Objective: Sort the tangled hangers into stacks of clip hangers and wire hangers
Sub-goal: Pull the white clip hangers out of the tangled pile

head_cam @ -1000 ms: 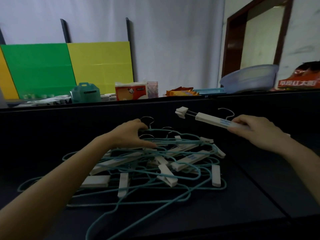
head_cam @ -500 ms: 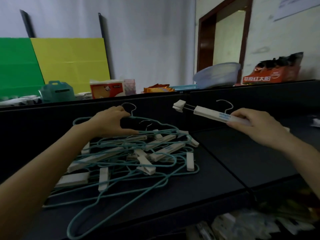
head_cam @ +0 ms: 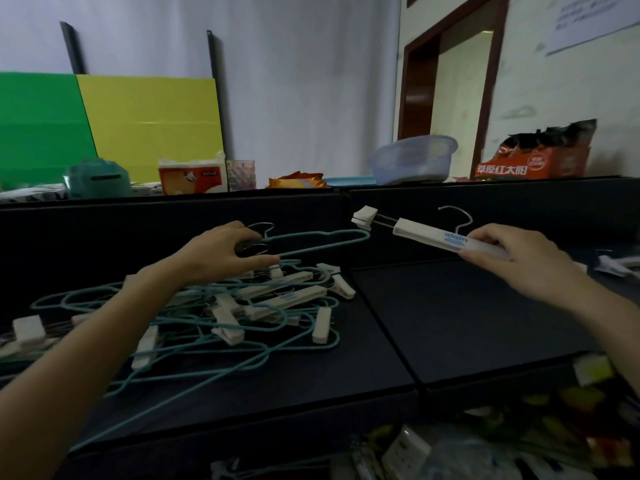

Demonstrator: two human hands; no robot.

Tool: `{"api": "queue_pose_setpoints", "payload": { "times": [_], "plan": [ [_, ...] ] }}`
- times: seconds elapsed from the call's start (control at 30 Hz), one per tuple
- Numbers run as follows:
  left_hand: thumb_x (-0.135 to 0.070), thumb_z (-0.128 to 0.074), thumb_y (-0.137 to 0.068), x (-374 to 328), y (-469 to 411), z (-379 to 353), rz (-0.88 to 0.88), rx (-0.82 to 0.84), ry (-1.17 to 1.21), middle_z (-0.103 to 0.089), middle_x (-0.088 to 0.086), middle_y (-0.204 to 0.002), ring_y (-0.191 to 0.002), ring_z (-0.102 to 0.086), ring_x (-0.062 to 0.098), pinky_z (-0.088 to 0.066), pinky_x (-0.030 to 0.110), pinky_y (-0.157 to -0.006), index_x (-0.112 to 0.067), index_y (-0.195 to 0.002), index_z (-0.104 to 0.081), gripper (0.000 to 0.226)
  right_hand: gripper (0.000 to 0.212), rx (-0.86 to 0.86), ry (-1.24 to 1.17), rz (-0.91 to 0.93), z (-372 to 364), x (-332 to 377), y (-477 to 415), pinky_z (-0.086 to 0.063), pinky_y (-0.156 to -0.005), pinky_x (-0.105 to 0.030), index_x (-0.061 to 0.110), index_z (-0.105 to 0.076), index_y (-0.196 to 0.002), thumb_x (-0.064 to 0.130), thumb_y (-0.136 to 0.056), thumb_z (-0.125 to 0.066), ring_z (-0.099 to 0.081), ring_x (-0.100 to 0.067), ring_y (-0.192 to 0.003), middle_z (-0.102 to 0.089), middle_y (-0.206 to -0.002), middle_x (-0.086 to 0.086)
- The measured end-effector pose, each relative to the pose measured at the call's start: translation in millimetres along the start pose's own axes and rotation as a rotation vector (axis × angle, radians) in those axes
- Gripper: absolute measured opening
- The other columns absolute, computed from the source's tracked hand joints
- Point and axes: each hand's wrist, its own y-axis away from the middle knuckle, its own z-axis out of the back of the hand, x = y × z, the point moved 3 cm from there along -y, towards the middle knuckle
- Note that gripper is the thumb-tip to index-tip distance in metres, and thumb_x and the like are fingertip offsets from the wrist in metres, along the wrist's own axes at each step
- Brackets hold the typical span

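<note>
We see the right hand (head_cam: 512, 261) up off the worktop (head_cam: 467, 323), forearm coming in from the right, fingers pinching a white clip hanger (head_cam: 426, 236) in mid-air. The left hand (head_cam: 221, 254) is stretched forward, fingers curled on a teal wire hanger (head_cam: 360, 234) (hook end) atop the tangled pile (head_cam: 284, 299).

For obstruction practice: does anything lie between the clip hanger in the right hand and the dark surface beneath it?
Nothing visible does. The right hand holds the clip hanger clear of the tangled pile, over bare dark surface.
</note>
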Motion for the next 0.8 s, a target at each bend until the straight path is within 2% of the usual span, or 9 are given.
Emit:
{"api": "queue_pose_setpoints", "payload": {
  "times": [0.07,0.17,0.33,0.57,0.7,0.8],
  "plan": [
    [-0.097,-0.022,-0.044,-24.6,-3.1,-8.7,-0.003,-0.019,-0.021,-0.045,-0.01,-0.109,-0.098,-0.049,0.013,-0.045,0.033,-0.085,-0.02,-0.131,-0.048,0.119,0.028,-0.006,0.016,-0.005,10.3,-20.2,3.3,-0.047,-0.064,-0.038,0.031,-0.058,-0.105,0.049,-0.085,-0.053,-0.056,-0.013,-0.075,-0.059,-0.09,0.008],
    [-0.091,-0.024,-0.051,-68.2,-7.9,-28.1,-0.023,-0.03,-0.069,-0.048,-0.004,-0.124,-0.11,-0.05,0.017,-0.045,0.034,-0.088,-0.021,-0.134,-0.044,0.11,0.029,-0.006,0.023,-0.011,25.5,-54.1,10.5,-0.05,-0.07,-0.045,0.029,-0.059,-0.105,0.049,-0.084,-0.053,-0.057,-0.015,-0.077,-0.061,-0.092,0.006],
    [-0.074,-0.039,-0.075,-148.8,-20.8,-72.8,-0.082,-0.027,-0.181,-0.047,0.003,-0.133,-0.117,-0.048,0.022,-0.039,0.034,-0.094,-0.016,-0.136,-0.041,0.084,0.024,0.014,0.032,-0.008,44.6,-109.0,22.3,-0.05,-0.073,-0.044,0.029,-0.06,-0.105,0.043,-0.086,-0.055,-0.058,-0.015,-0.08,-0.062,-0.095,0.004],
    [-0.075,-0.035,-0.077,-237.7,-57.1,-144.7,-0.148,0.085,-0.206,-0.047,0.004,-0.131,-0.117,-0.045,0.022,-0.038,0.035,-0.095,-0.016,-0.134,-0.041,0.082,0.026,0.038,0.081,-0.061,61.6,-186.4,27.9,-0.049,-0.074,-0.041,0.029,-0.059,-0.108,0.044,-0.087,-0.055,-0.058,-0.015,-0.084,-0.062,-0.099,0.006],
    [-0.072,-0.039,-0.079,-268.0,-81.9,-175.4,-0.142,0.173,-0.13,-0.044,0.005,-0.135,-0.122,-0.043,0.023,-0.036,0.035,-0.099,-0.016,-0.134,-0.041,0.079,0.019,0.056,0.101,-0.07,63.9,-224.6,23.6,-0.048,-0.072,-0.038,0.036,-0.056,-0.102,0.046,-0.086,-0.054,-0.057,-0.014,-0.085,-0.063,-0.1,0.004],
    [-0.073,-0.04,-0.077,-279.3,-97.3,-191.9,-0.158,0.208,-0.138,-0.045,0.003,-0.133,-0.12,-0.043,0.021,-0.037,0.034,-0.098,-0.018,-0.134,-0.042,0.079,0.021,0.063,0.118,-0.073,64.8,-246.7,17.3,-0.043,-0.067,-0.033,0.033,-0.058,-0.104,0.044,-0.087,-0.055,-0.056,-0.013,-0.086,-0.061,-0.099,0.005]
  ]
}}
